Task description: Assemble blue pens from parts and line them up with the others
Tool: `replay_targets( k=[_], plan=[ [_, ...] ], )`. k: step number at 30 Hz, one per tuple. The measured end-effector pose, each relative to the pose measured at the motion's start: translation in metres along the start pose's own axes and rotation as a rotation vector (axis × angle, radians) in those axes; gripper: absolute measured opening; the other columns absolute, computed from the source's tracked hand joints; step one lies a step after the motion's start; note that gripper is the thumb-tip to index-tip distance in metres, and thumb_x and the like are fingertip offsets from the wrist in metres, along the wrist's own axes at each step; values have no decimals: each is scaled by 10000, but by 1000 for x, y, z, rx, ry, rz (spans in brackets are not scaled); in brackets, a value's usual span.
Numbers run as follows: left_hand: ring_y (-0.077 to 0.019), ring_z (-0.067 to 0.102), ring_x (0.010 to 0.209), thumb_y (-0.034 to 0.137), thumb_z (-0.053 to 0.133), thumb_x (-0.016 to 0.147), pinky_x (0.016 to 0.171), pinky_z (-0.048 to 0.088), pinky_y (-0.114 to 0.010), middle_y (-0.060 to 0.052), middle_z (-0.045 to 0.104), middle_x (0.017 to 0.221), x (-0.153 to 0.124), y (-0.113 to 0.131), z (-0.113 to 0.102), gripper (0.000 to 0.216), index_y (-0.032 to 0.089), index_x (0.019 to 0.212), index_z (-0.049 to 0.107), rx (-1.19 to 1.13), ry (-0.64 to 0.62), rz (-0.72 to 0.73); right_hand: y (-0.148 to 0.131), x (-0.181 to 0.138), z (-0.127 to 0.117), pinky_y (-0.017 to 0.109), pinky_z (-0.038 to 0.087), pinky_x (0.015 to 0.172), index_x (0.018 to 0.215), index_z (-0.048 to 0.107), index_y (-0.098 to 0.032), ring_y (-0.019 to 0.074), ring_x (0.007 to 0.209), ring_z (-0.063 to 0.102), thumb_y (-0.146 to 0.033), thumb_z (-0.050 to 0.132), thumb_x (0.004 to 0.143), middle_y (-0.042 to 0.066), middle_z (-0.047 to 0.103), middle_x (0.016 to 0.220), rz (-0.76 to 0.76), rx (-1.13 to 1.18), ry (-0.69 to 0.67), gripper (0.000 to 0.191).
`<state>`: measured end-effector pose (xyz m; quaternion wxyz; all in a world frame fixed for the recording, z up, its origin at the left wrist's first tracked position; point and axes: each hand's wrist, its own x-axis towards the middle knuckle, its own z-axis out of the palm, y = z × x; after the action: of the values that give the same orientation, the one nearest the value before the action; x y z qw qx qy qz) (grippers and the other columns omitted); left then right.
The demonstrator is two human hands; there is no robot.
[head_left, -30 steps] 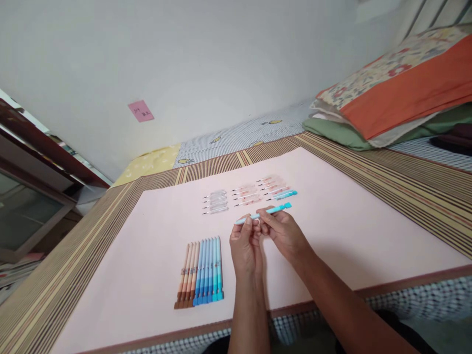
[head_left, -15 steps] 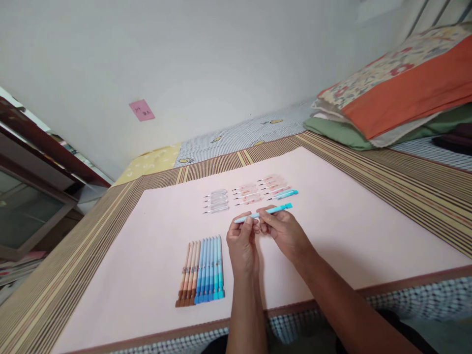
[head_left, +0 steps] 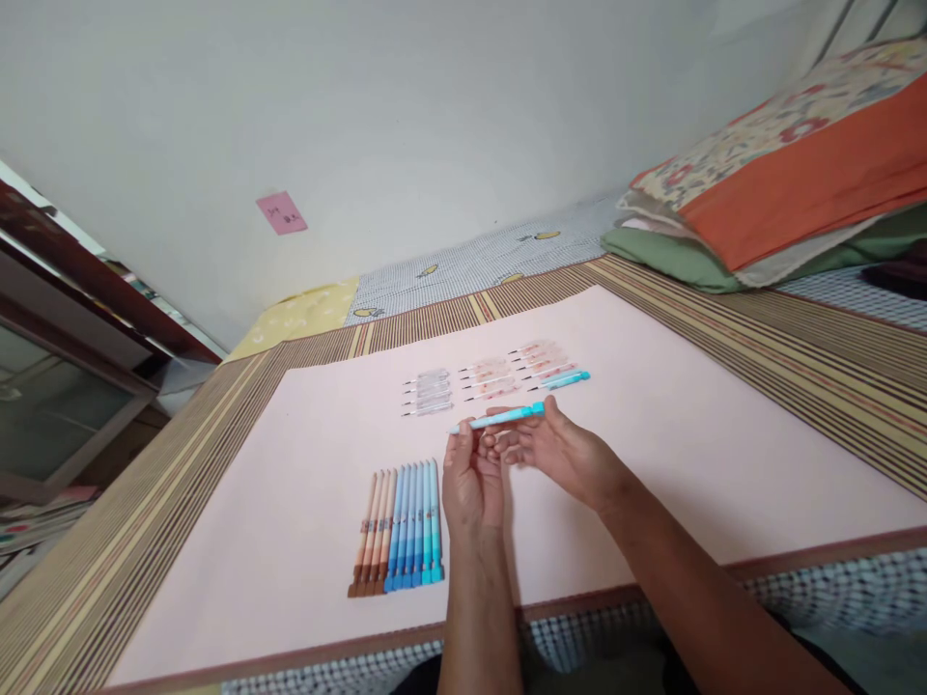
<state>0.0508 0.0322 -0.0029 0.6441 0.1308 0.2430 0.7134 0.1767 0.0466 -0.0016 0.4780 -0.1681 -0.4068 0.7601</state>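
A light blue pen (head_left: 505, 418) with a brighter turquoise end is held over the pale pink sheet, its narrow tip pointing left. My left hand (head_left: 474, 481) pinches it near the tip. At the turquoise end, the thumb of my right hand (head_left: 575, 454) presses, with the fingers curled loosely beneath the barrel. Left of my forearm lies a neat row of blue pens (head_left: 414, 526) beside several brown-and-peach pens (head_left: 372, 536). Beyond my hands are refills with clear pieces (head_left: 433, 392), refills with pinkish pieces (head_left: 491, 377), and a turquoise pen part (head_left: 571, 380) beside a refill.
The pink sheet (head_left: 238, 541) lies on a striped mat (head_left: 724, 333). Folded bedding (head_left: 789, 193) is piled at the back right. A pink note (head_left: 282, 212) sticks to the wall, and a glass-fronted cabinet (head_left: 50, 405) stands at the left.
My right hand has shifted from the pen's middle to its turquoise end, with the thumb now there. The pen has moved slightly left. My left hand still pinches near the tip.
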Motion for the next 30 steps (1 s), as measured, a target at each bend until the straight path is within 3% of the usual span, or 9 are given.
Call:
replay_targets(
  k=[4,10,18,30],
  plan=[
    [-87,556,587,250,823,739,545,453,-206,7,621,687,-2,2,1,261,156,898,638,49,-65,-5,2,-1,-4,374,504,850,1138,708,-159,237,965,658,-667,435,933,146,716,1096,10,59,-26,612],
    [-78,591,608,270,816,759,589,465,-193,-1,653,718,-6,0,5,250,152,890,639,99,-68,24,3,-5,-13,446,452,986,1195,698,-165,256,1023,640,-653,431,938,135,718,1071,-9,109,-71,612],
    [-76,566,564,296,821,752,559,443,-192,2,643,670,-6,1,6,262,149,882,648,103,-59,25,8,-6,-14,478,420,1020,1234,677,-130,285,1071,612,-761,391,883,169,688,1152,-30,169,-159,777],
    [-81,548,548,311,817,753,562,445,-214,17,612,639,-10,2,10,266,150,880,647,147,-108,30,7,-11,-20,493,385,1062,1292,636,-190,269,1119,604,-651,548,885,142,673,1226,-35,178,-195,621]
  ],
)
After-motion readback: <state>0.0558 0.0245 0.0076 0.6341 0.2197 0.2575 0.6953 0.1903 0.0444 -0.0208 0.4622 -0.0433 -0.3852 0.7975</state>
